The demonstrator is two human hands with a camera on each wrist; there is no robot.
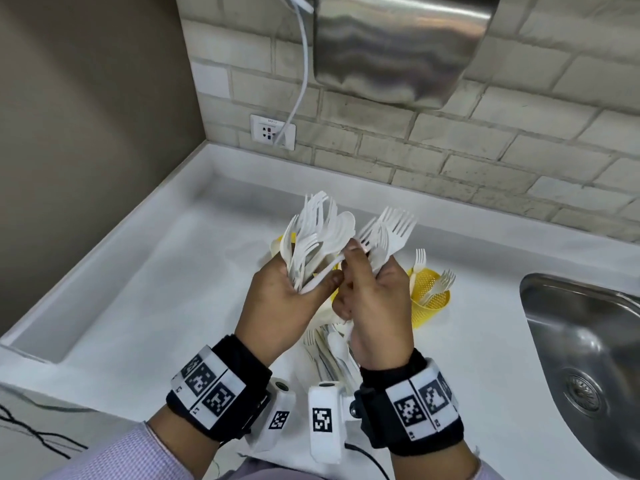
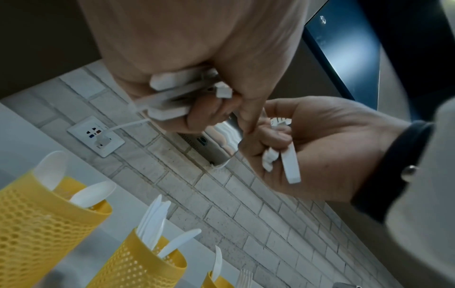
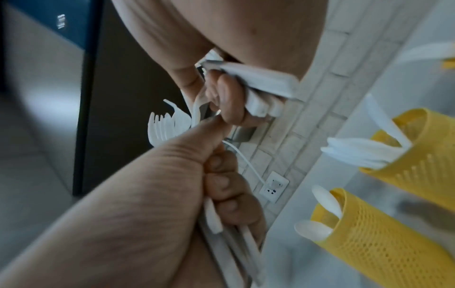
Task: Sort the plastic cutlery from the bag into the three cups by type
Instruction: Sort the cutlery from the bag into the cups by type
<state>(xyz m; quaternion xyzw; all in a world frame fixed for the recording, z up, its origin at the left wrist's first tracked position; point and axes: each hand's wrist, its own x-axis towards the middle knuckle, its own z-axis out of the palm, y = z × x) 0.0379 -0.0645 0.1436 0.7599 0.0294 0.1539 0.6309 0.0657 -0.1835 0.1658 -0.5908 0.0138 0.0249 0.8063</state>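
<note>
Both hands are raised over the white counter. My left hand grips a mixed fan of white plastic cutlery by the handles. My right hand grips a bunch of forks, and its thumb and forefinger meet at a piece sticking out of the left bunch. In the left wrist view three yellow mesh cups stand below: the spoon cup, the knife cup and the fork cup. The fork cup shows right of my hands. More cutlery lies in the bag under my wrists.
A steel sink is set into the counter at the right. On the brick wall hang a steel hand dryer and a socket with a white cable. The counter has a raised rim on the left.
</note>
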